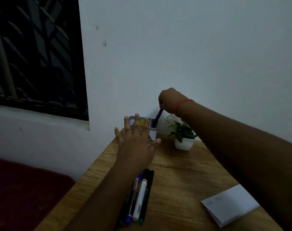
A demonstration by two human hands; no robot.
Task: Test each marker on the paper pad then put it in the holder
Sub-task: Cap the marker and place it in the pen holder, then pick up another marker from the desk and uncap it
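Head view: right hand point(169, 100) grips a blue marker point(157, 118) standing in the holder point(152, 132). Left hand point(136, 144), fingers spread, rests against the holder

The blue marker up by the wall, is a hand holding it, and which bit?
Yes. The right hand grips the dark blue marker by its top end, its lower end inside the grey plastic holder. The left hand, fingers spread, holds nothing.
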